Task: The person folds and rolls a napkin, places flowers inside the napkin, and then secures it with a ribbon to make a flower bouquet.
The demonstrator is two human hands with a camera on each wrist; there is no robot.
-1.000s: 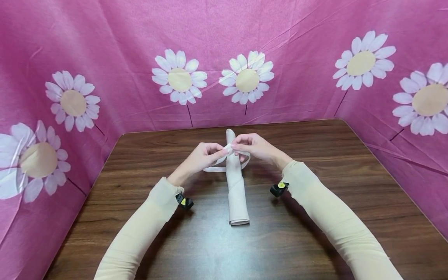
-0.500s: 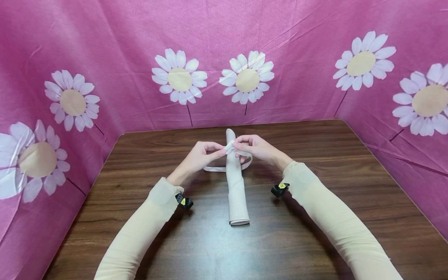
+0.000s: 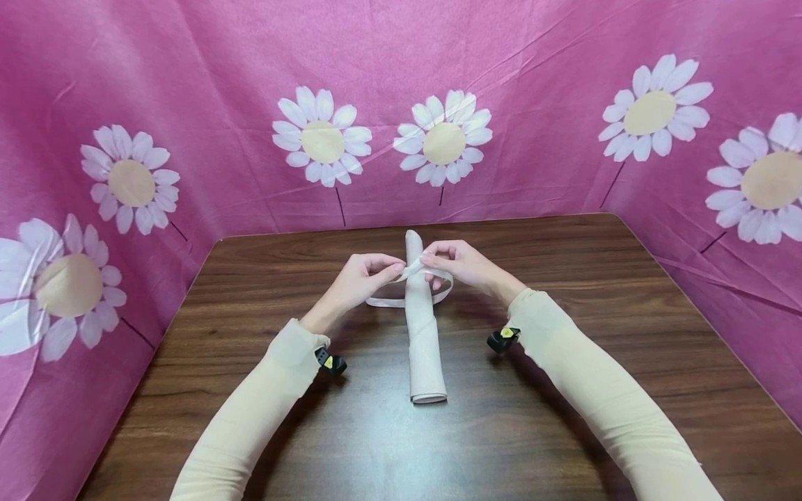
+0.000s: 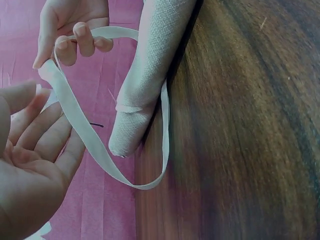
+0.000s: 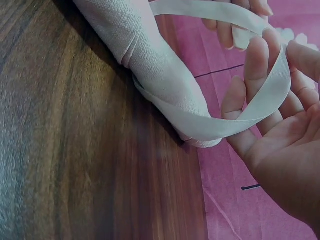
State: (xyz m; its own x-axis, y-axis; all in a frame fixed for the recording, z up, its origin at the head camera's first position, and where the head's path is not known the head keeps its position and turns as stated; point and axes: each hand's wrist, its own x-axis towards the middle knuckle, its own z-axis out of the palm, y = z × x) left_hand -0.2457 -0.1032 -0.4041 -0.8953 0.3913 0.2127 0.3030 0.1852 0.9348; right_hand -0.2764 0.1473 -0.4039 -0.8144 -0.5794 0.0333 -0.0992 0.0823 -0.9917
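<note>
A rolled-up off-white cloth [image 3: 424,348] lies lengthwise on the table, its narrow end pointing away. White ribbon [image 3: 385,303] passes under the roll near that far end and rises in a loop on either side. Above the roll, my left hand [image 3: 366,276] pinches the ribbon between thumb and forefinger. My right hand [image 3: 462,266] pinches it just opposite, a short gap away, and the ribbon crosses over itself between them. In the right wrist view, the ribbon [image 5: 270,97] curves up across the right hand's fingers [image 5: 256,62]. The left wrist view shows the left palm [image 4: 37,160] turned upward.
The dark wood-grain table [image 3: 282,431] has its back edge just beyond the roll's tip. Pink fabric [image 3: 382,42] printed with large white daisies hangs around the back and sides. A black wrist camera [image 3: 330,362] juts from each cream sleeve [image 3: 250,410].
My right hand has shifted slightly right, and the gap between the fingertips has widened. The ribbon between them now runs as a longer slanted strip. The rolled cloth stays in place.
</note>
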